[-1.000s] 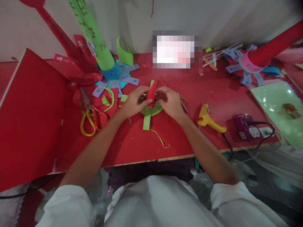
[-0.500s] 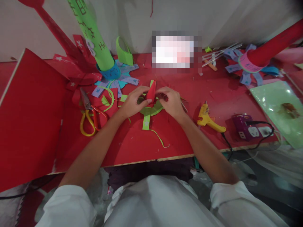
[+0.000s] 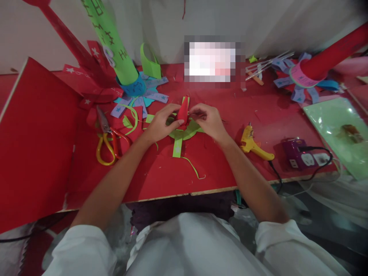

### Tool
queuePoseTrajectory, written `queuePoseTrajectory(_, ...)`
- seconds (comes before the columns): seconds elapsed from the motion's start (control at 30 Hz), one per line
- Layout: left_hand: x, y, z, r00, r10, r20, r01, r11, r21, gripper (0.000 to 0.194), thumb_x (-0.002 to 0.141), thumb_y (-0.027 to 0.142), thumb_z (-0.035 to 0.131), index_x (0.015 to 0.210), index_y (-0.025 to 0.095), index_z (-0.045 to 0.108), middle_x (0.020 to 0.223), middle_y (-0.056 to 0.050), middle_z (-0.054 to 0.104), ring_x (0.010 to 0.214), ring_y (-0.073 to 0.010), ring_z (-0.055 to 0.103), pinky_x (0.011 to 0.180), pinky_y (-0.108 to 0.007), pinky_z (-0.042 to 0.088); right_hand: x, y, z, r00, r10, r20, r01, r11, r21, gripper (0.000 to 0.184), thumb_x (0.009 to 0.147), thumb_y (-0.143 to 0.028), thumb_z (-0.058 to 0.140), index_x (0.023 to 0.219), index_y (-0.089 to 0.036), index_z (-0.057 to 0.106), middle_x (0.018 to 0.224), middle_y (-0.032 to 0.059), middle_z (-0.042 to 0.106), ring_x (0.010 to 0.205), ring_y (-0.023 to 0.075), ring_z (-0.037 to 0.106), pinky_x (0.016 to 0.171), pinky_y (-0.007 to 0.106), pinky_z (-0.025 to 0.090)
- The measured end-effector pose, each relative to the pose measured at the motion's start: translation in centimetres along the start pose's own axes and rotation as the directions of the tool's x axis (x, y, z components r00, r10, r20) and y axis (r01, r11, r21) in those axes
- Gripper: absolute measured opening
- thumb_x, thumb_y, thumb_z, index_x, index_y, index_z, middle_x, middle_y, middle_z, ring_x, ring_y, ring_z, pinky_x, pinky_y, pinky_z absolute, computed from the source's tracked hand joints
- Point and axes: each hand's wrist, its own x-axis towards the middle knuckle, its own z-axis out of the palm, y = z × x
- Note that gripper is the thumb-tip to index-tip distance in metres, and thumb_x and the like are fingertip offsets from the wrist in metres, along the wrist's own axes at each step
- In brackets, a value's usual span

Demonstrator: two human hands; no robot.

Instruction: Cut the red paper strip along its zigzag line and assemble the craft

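Pointing upward, a red cone (image 3: 183, 113) that looks like paper stands over a light-green paper piece with strips (image 3: 178, 143) on the table. My left hand (image 3: 162, 123) is closed on the cone's left side, thumb across its lower front. Just to the right of the cone, my right hand (image 3: 209, 118) has its fingers bent together in a pinch. Whatever may be between those fingertips is too small to make out. A thin green strip (image 3: 192, 165) curls from the front of the green piece.
Scissors (image 3: 107, 142) with yellow and red handles lie left. At right are a yellow glue gun (image 3: 253, 143), a purple power adapter (image 3: 299, 153) and a green sheet (image 3: 333, 126). Behind stand a green tube (image 3: 117, 57) and a tilted red tube (image 3: 336, 57). A red board (image 3: 37, 145) rises at left.
My right hand has drawn slightly to the right, away from the cone, with its fingers more bunched. My left hand stays on the cone.
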Motion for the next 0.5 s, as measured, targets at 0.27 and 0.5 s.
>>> queuePoseTrajectory(0.27, 0.1, 0.1, 0.0, 1.000, -0.009, 0.001, 0.009, 1.000, -0.006, 0.046, 0.101, 0.058, 0.071, 0.129, 0.021, 0.070, 0.132, -0.014, 0.072, 0.115, -0.0239, 0.073, 0.095, -0.038, 0.064, 0.0, -0.2, -1.3, 0.987, -0.089, 0.134, 0.105, 0.987, -0.120, 0.016, 0.088, -0.017, 0.063, 0.097, -0.025, 0.074, 0.102, 0.0054, 0.079, 0.090, 0.0227, 0.073, 0.081, 0.038, 0.059)
queuePoseTrajectory(0.5, 0.1, 0.1, 0.0, 1.000, -0.018, 0.002, 0.018, 1.000, 0.009, 0.050, 0.101, 0.062, 0.069, 0.128, 0.020, 0.069, 0.132, -0.015, 0.072, 0.115, -0.0248, 0.073, 0.095, -0.039, 0.065, 0.0, -0.3, -1.1, 0.975, -0.129, 0.180, 0.163, 0.968, -0.193, 0.020, 0.087, -0.013, 0.063, 0.094, -0.025, 0.077, 0.107, 0.0057, 0.078, 0.096, 0.0242, 0.072, 0.084, 0.039, 0.059)
